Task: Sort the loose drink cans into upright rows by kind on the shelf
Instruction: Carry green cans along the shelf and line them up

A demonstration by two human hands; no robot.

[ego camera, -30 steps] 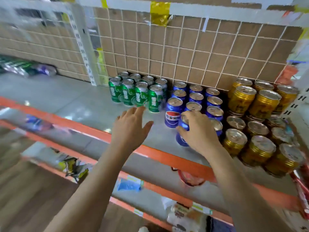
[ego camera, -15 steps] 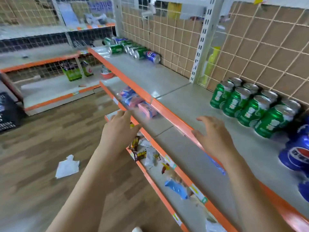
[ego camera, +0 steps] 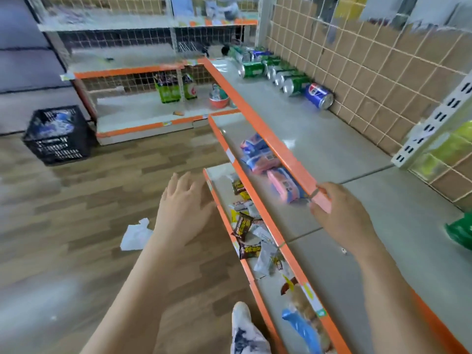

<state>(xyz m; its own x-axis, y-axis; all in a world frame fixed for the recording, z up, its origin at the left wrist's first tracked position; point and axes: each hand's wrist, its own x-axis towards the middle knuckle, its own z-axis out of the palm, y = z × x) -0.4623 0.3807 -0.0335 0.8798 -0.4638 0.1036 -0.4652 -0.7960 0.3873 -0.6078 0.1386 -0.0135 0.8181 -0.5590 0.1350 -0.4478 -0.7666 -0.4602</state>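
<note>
Several loose cans lie on their sides at the far end of the grey shelf [ego camera: 319, 141], along the mesh back wall. Nearest of them is a blue can [ego camera: 319, 95], with green cans [ego camera: 293, 83] behind it and one more green can [ego camera: 251, 69] further out. Part of an upright green can [ego camera: 459, 233] shows at the right edge. My left hand [ego camera: 184, 213] hovers open and empty above the floor beside the lower shelf. My right hand [ego camera: 342, 215] hangs over the shelf's orange front edge, fingers loosely bent, holding nothing.
Two lower shelves hold pink-blue packs [ego camera: 258, 154] and scattered snack packets [ego camera: 249, 236]. A black crate [ego camera: 57, 135] and crumpled paper [ego camera: 136, 233] lie on the wood floor. A white upright post [ego camera: 431, 123] stands at the back. My shoe [ego camera: 245, 328] is below.
My view has swung left, away from the upright rows toward the fallen cans. My right hand let go of an upright blue can, and both hands travelled left, empty.
</note>
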